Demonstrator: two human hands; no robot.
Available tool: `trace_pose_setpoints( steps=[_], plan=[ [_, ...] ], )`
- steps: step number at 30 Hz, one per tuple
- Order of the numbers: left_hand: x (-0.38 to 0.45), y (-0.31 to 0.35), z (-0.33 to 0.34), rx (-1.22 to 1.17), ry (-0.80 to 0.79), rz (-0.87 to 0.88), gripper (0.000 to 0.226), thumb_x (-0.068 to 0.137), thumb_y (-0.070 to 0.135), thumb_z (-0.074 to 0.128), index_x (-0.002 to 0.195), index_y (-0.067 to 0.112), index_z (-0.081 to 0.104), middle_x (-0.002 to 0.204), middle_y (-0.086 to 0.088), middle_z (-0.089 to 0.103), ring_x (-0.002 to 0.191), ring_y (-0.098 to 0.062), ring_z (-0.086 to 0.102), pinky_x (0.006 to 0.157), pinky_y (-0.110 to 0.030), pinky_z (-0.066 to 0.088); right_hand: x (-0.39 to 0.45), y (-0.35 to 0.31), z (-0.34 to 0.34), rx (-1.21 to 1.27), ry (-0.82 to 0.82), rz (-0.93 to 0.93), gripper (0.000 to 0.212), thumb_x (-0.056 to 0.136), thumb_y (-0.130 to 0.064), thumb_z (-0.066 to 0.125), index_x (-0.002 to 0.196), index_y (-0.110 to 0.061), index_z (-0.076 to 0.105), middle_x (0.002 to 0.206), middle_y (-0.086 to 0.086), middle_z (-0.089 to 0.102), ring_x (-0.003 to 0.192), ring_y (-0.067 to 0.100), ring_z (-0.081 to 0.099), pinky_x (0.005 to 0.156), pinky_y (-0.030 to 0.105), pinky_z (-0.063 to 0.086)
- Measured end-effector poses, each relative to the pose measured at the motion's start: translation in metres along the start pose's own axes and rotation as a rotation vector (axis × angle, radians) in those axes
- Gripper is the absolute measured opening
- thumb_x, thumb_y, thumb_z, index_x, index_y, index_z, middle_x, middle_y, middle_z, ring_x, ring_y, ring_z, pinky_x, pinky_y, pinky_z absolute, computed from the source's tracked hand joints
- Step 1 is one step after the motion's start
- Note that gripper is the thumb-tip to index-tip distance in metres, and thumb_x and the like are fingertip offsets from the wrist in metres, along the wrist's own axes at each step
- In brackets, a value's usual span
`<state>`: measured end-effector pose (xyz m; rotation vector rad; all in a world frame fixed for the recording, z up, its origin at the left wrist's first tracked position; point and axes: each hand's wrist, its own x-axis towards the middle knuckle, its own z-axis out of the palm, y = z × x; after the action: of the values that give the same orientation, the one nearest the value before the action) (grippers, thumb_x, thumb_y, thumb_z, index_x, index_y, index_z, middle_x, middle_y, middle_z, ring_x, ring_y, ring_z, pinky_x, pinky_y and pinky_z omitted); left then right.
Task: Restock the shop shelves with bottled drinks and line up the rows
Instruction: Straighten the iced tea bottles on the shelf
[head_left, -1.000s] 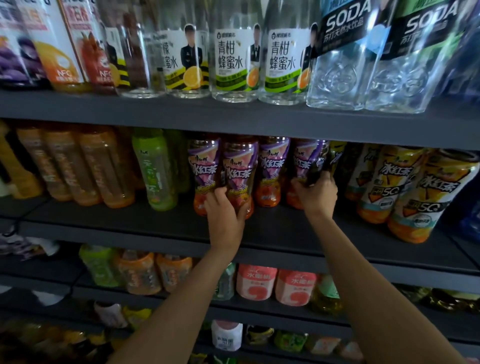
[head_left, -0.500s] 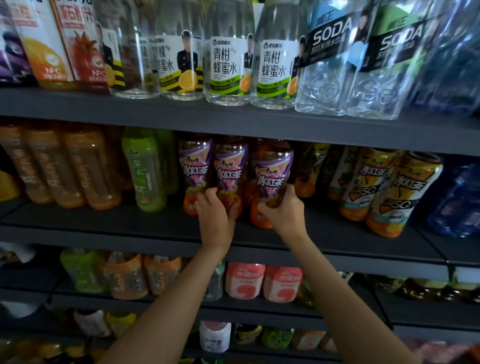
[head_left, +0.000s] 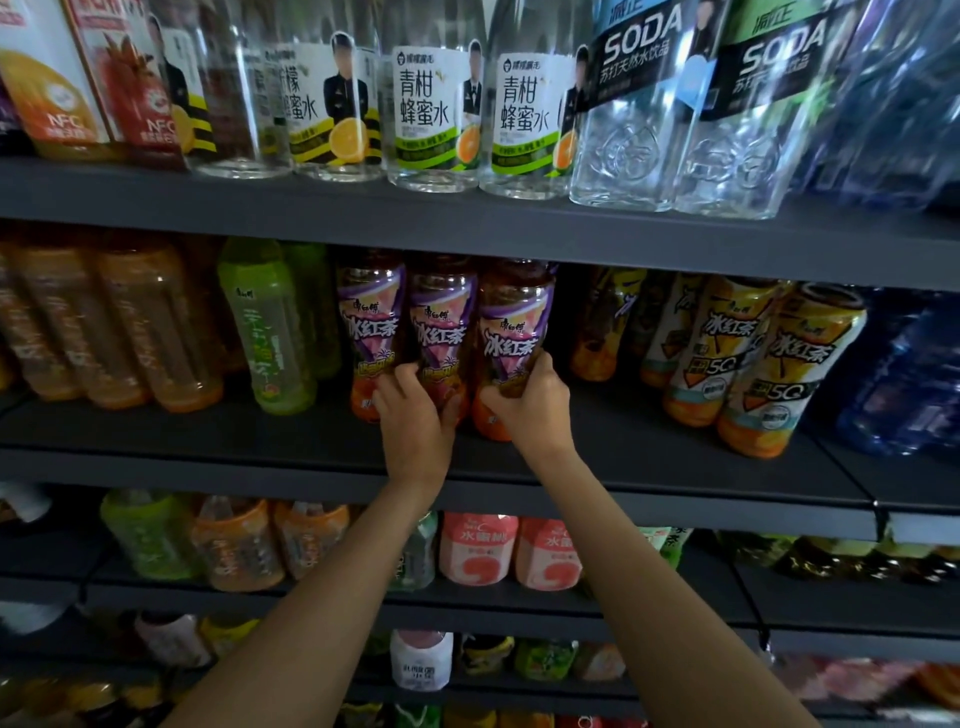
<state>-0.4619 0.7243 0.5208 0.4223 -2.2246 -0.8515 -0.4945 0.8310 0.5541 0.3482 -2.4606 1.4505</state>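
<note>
Iced-tea bottles (head_left: 511, 332), purple-labelled, three abreast at the middle shelf (head_left: 649, 457) front.
Head view: left hand (head_left: 415, 415) grasps the centre bottle (head_left: 441, 332), right hand (head_left: 530, 408) grasps the right one. Row nearly aligned; gap toward the yellow-labelled bottles (head_left: 737, 358) remains. Against the earlier frame, the right-hand bottle now stands closer in.

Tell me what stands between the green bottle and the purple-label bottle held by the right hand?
Head view: two more purple-label iced tea bottles; the left hand grips the second.
</note>
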Motion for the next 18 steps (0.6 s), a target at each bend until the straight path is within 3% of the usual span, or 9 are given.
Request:
trace_pose_setpoints(
  steps=[3,6,8,10,13,18],
  plan=[
    [0.001,0.001,0.000,0.006,-0.007,-0.021,0.052,0.084,0.023,0.064,0.124,0.006,0.036,0.128,-0.016,0.038,0.117,-0.027,0.036,0.090,-0.030,0.034,0.001,0.009,-0.016,0.156,-0.063,0.079,0.059,0.080,-0.026,0.071,0.128,-0.007,0.045,0.115,0.000,0.055,0.109,0.014,0.053,0.092,0.029,0.046],
    [0.002,0.001,0.000,0.011,0.003,-0.024,0.053,0.083,0.024,0.066,0.124,0.006,0.037,0.128,-0.016,0.038,0.118,-0.027,0.036,0.090,-0.029,0.036,0.014,0.027,-0.037,0.383,0.160,0.252,0.049,0.085,-0.027,0.066,0.126,-0.008,0.049,0.121,0.003,0.055,0.111,0.014,0.051,0.092,0.026,0.041],
    [0.001,0.000,0.001,0.007,0.013,-0.017,0.052,0.083,0.023,0.066,0.123,0.006,0.037,0.127,-0.015,0.039,0.118,-0.026,0.037,0.090,-0.027,0.035,0.035,0.045,-0.044,0.226,0.297,0.333,0.047,0.085,-0.021,0.065,0.125,-0.002,0.047,0.125,0.013,0.053,0.115,0.025,0.052,0.096,0.033,0.043],
    [0.001,0.000,0.002,0.002,0.016,-0.014,0.051,0.083,0.022,0.066,0.123,0.006,0.037,0.127,-0.014,0.038,0.118,-0.025,0.037,0.088,-0.024,0.033,0.059,0.057,-0.046,0.073,0.280,0.385,0.060,0.082,-0.019,0.068,0.130,0.003,0.038,0.133,0.021,0.045,0.124,0.035,0.044,0.102,0.037,0.038],
    [0.002,-0.002,0.003,0.006,0.031,0.001,0.050,0.083,0.022,0.066,0.121,0.005,0.039,0.125,-0.015,0.039,0.115,-0.026,0.038,0.088,-0.024,0.031,0.091,0.067,-0.041,0.011,0.198,0.366,0.073,0.079,-0.017,0.070,0.137,0.000,0.029,0.135,0.021,0.044,0.127,0.035,0.042,0.104,0.038,0.037],
    [0.001,-0.003,0.004,0.031,0.037,0.020,0.049,0.083,0.022,0.066,0.120,0.004,0.039,0.124,-0.016,0.040,0.114,-0.027,0.039,0.087,-0.023,0.029,0.109,0.073,-0.039,-0.044,0.197,0.373,0.067,0.077,-0.020,0.072,0.131,-0.003,0.036,0.133,0.019,0.044,0.123,0.036,0.045,0.100,0.039,0.041]
  ],
)
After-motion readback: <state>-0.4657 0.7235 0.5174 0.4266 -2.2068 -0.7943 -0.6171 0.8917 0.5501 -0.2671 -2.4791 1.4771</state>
